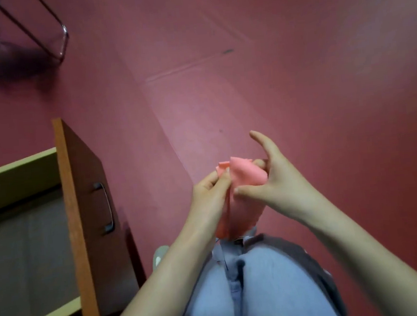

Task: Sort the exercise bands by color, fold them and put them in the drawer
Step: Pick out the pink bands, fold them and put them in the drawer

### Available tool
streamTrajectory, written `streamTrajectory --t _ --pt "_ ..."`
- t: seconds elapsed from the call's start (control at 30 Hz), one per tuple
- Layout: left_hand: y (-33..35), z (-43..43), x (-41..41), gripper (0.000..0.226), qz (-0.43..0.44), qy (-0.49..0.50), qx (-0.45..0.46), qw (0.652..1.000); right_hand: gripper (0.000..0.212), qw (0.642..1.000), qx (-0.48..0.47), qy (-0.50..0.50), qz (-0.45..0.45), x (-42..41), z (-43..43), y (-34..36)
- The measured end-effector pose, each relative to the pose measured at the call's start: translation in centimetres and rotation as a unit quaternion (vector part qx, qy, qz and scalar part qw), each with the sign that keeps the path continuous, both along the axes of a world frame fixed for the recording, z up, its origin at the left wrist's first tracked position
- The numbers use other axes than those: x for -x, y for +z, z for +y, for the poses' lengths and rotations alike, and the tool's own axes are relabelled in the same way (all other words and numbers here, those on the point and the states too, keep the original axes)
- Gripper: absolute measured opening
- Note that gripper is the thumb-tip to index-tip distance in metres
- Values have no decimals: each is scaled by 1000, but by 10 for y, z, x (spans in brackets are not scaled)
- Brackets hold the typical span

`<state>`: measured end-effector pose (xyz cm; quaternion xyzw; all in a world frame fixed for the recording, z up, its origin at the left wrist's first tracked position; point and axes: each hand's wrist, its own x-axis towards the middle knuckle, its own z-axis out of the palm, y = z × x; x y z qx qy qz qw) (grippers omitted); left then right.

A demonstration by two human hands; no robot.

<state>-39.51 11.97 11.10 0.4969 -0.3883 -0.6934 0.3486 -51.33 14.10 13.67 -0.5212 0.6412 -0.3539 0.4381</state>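
Two bare hands hold one soft pink stretchy exercise band (247, 177) up over the person's light blue jeans (264, 291). The left hand (211, 191) pinches the band's left edge with curled fingers. The right hand (277, 177) grips the front with its thumb, and its pointing finger sticks out. An open brown wooden drawer (86, 219) with a grey metal handle (106, 207) is off to the left, well apart from the band.

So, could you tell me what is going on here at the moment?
A person is folding a pink exercise band with both hands, held above their lap. The left hand pinches one edge while the right hand grips the bunched part, one finger raised. The wooden drawer stands pulled open to their left; the band is not yet in it.
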Motion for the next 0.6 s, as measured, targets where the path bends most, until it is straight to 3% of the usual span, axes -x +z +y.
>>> streamTrajectory --t 0.17,0.33,0.43,0.6 --pt "12 33 -13 26 28 1 -51 998 93 999 -14 17 43 -17 24 10" --pt "30 58 -29 27 108 15 -57 992 74 998 -12 -13 -59 -31 53 23" --pt "40 73 -34 26 112 15 -41 993 79 995 -13 -30 -94 -35 67 33" --pt "57 95 -43 25 136 15 -20 990 93 998 -25 -5 -66 -42 85 55"
